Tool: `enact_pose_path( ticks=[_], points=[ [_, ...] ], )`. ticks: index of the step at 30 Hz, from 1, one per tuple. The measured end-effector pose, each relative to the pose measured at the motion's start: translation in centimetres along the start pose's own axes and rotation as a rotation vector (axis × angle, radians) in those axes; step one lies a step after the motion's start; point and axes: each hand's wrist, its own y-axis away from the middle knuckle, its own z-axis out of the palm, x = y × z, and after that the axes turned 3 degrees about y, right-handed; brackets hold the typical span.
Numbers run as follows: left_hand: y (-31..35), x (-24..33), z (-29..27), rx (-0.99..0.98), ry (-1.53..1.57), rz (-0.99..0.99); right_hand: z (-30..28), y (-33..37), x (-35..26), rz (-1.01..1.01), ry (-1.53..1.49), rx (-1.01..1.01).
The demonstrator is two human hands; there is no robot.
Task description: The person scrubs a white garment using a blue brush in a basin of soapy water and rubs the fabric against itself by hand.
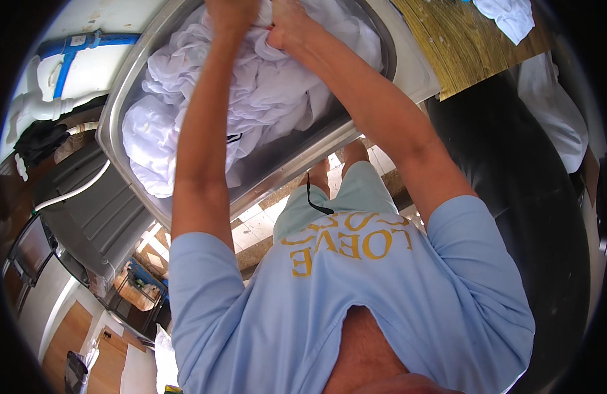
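Observation:
A large heap of crumpled white cloth (271, 92) fills the metal sink basin (323, 138) in front of me. Both my arms reach over it to the far side. At the top edge of the view, my right hand (292, 27) is closed, with white cloth bunched at its fingers. Just left of it, close by, my left hand (232, 14) is over the same cloth. Its fingers are cut off by the picture's edge, so their grip is hidden. Part of the heap, a rounded bundle, rests against the basin's left wall.
To the right of the basin is a wood-grain board (461, 46) with a small white cloth (507, 16) on it. Blue pipe (67, 65) and white pipe (38, 98) run along the wall at left. A dark grey ribbed panel (87, 197) and a pale hose (80, 190) lie beside the basin.

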Motion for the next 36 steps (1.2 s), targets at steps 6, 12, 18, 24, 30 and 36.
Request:
enact_pose_path(
  ticks=[6, 12, 18, 24, 30, 36],
  points=[
    [3.7, 5.4, 6.5, -0.024, -0.237, 0.513, -8.8, -5.7, -1.8, -0.455, -0.155, -0.571],
    [-0.2, 1.9, 1.0, -0.061, -0.017, 0.073, 0.0, 1.0, -1.4, -0.083, 0.032, -0.012],
    [1.8, 1.2, 3.3, -0.11, -0.119, -0.041, -3.5, -0.1, -2.4, -0.031, -0.252, -0.242],
    [-2.6, 0.7, -1.3, -0.182, 0.21, -0.358, 0.7, 3.7, -4.0, -0.084, -0.011, 0.243],
    [-0.1, 5.5, 1.9, -0.094, 0.282, -0.167, -2.9, 2.3, -4.1, -0.18, -0.133, -0.243],
    [-2.5, 0.3, 0.4, -0.045, -0.363, 0.406, 3.3, 5.4, -3.1, 0.029, -0.137, 0.259]
  ],
)
